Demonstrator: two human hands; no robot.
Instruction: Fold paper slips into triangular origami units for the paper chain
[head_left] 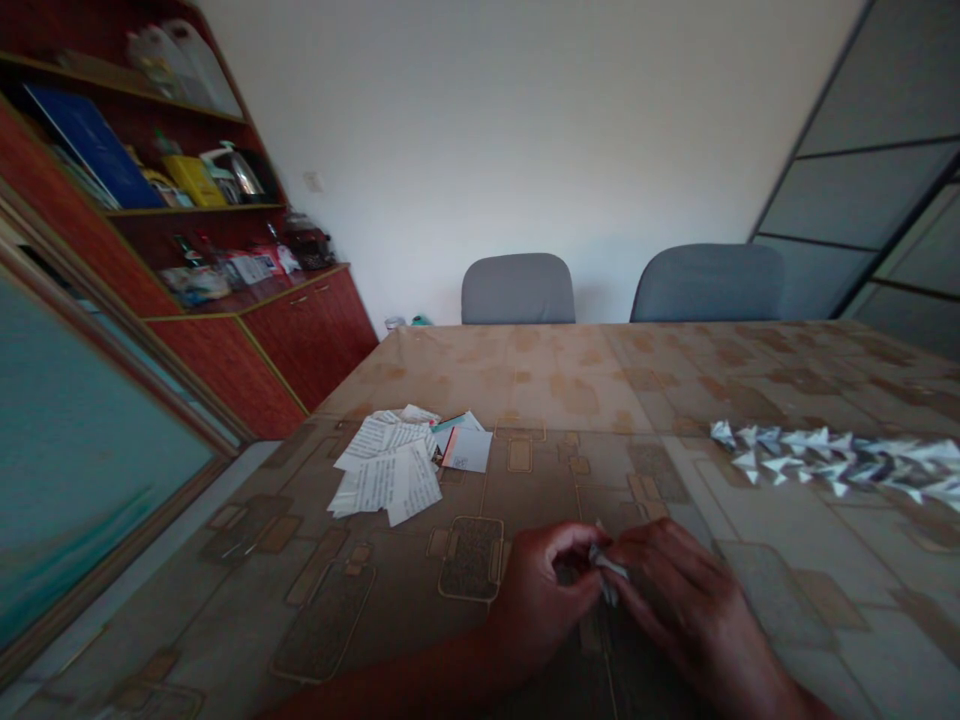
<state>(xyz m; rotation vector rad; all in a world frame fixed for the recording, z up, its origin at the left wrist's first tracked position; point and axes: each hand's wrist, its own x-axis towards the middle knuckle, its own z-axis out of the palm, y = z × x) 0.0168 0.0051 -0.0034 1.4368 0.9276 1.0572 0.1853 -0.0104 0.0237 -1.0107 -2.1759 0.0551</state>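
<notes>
Just above the near part of the table, both hands meet at a small folded piece of paper (610,572). My left hand (541,585) pinches it from the left between thumb and forefinger. From the right, my right hand (686,595) grips the same paper with its fingertips. The paper is pale with grey marks, and the fingers cover much of it. A loose pile of printed paper pieces (397,472) lies to the left, beyond my left hand. Farther right, several folded paper shapes (832,458) with pointed tips stand in rows.
A patterned brown cloth covers the table (570,385). Two grey chairs (517,288) stand at its far edge against the white wall. On the left is a reddish wooden cabinet (300,335) whose shelves hold bottles, a kettle and a blue folder (97,145).
</notes>
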